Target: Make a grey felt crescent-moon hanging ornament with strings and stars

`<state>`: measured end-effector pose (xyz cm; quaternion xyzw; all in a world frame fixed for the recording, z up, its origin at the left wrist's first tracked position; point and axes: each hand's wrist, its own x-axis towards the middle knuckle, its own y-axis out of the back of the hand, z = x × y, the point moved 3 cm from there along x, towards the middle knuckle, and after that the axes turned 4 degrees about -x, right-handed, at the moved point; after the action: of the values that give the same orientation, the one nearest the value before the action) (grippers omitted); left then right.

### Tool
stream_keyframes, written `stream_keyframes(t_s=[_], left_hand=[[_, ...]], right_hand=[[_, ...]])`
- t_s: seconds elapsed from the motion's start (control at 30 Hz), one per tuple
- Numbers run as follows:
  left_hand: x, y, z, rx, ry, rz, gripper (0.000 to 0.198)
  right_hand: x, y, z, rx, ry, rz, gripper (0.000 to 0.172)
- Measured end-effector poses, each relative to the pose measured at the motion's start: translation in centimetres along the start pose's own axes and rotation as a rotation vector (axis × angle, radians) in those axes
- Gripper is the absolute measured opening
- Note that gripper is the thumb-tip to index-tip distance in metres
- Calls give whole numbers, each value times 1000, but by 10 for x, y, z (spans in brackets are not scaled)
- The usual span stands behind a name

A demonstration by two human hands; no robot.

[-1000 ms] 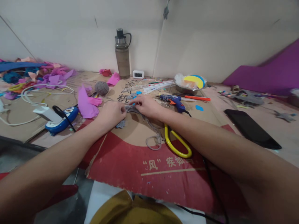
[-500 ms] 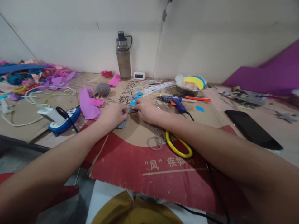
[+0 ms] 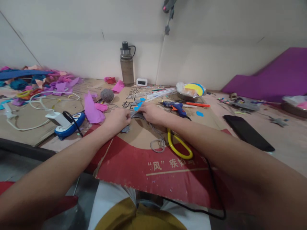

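Between my two hands a small grey felt piece is held above the cardboard. My left hand pinches its left end, and my right hand grips the right end. Blue cut pieces lie just behind the fingers. A grey patch sits under my left hand. Grey yarn curls below my right wrist, beside the yellow handle of scissors, partly under my right forearm. Behind that arm lies a blue glue gun.
A bottle and small white clock stand at the wall. A yarn ball, purple paper and power strip lie left. At right are a metal bowl and black phone.
The camera view has shifted slightly, showing more of the wall top and right side. Both hands keep hold of the grey piece, which now looks a little more stretched between them.
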<state>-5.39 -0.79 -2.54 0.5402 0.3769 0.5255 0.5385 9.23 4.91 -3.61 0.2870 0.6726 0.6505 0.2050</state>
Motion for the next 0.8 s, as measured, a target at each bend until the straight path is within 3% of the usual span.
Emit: stream_keyframes(t_s=[0.13, 0.27, 0.57, 0.8], left_hand=[[1, -1, -1, -4, 3, 0, 22], [0, -1, -1, -10, 8, 7, 23], [-1, -3, -8, -100, -29, 19, 22], [-4, -4, -12, -123, -105, 93, 30]], right_hand=[[-4, 2, 3, 73, -19, 99, 44], [-5, -5, 1, 8, 34, 112, 52], [-1, -9, -1, -89, 63, 44, 45], [1, -10, 0, -79, 55, 46, 43]])
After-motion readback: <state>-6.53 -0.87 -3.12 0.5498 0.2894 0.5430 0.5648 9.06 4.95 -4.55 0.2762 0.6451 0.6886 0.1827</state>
